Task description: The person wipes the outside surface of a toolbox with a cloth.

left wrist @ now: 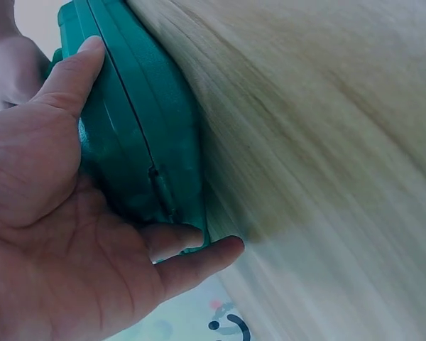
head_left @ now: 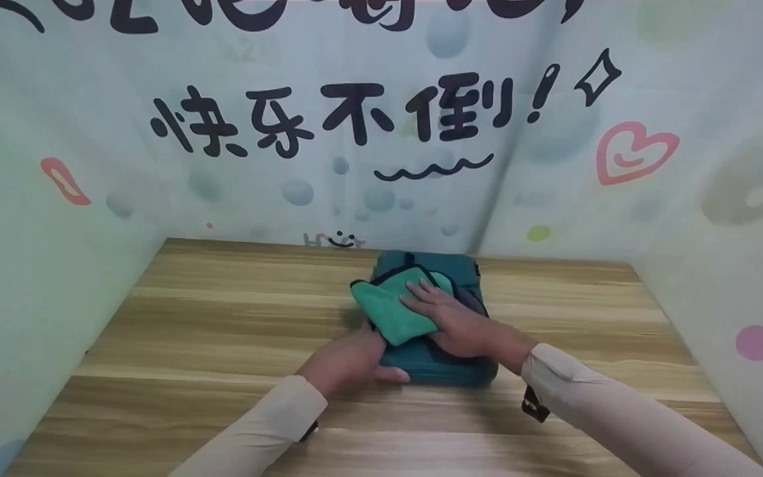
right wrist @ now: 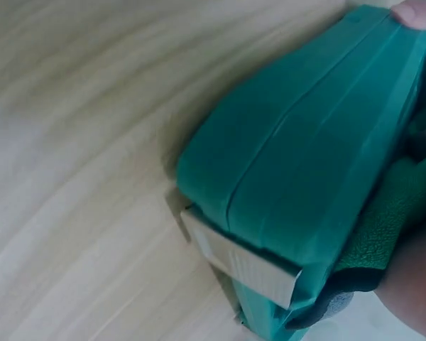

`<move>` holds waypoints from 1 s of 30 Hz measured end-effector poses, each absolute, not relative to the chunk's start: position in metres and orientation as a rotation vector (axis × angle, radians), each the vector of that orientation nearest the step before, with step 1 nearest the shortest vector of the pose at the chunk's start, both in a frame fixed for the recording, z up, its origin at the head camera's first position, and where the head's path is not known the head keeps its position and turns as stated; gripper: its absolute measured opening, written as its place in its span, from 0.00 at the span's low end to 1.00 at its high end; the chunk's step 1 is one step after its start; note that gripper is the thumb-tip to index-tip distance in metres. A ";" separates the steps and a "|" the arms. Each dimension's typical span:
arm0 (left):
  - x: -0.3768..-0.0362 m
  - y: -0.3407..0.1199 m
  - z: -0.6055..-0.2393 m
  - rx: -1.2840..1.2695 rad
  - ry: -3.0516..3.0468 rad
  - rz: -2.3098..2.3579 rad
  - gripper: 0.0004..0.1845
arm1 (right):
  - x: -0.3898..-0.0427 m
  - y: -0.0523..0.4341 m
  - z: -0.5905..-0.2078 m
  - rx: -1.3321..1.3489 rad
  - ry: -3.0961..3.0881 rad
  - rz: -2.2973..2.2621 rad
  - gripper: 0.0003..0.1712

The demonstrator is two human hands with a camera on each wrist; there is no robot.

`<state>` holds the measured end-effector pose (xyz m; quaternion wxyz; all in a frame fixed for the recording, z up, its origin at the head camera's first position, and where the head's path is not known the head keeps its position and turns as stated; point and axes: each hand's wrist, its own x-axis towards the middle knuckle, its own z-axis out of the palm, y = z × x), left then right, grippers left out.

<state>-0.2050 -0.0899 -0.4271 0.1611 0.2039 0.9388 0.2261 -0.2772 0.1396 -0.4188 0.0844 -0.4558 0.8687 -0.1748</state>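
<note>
A teal-green hard case [head_left: 438,372] lies flat on the wooden table, a seam running along its side. My left hand [head_left: 348,358] holds its near left corner, the thumb [left wrist: 74,74] along the front side and the fingers by the left side. On top of the case is a green cloth [head_left: 388,308] with dark edging and a grey underside. My right hand [head_left: 457,324] lies over this cloth with fingers extended, pressing it against the lid. A light-coloured latch [right wrist: 245,259] sticks out from the case's side in the right wrist view.
The wooden tabletop [head_left: 222,318] stretches to both sides of the case. Behind it hangs a pale printed backdrop [head_left: 255,199] with black lettering, close to the case's far end. Similar pale walls [head_left: 37,265] border the table left and right.
</note>
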 end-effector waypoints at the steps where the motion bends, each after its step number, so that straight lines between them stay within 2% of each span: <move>1: -0.205 -0.090 -0.427 0.554 2.681 0.621 0.59 | -0.280 0.140 -0.418 -1.345 2.597 -0.524 0.40; 11: -0.206 -0.086 -0.429 0.483 2.720 0.584 0.66 | -0.314 0.150 -0.422 -1.169 2.720 -0.588 0.37; 23: -0.206 -0.088 -0.431 0.492 2.703 0.588 0.66 | -0.350 0.157 -0.421 -0.973 2.830 -0.578 0.34; 30: -0.205 -0.089 -0.431 0.501 2.723 0.596 0.66 | -0.357 0.156 -0.422 -0.949 2.855 -0.572 0.33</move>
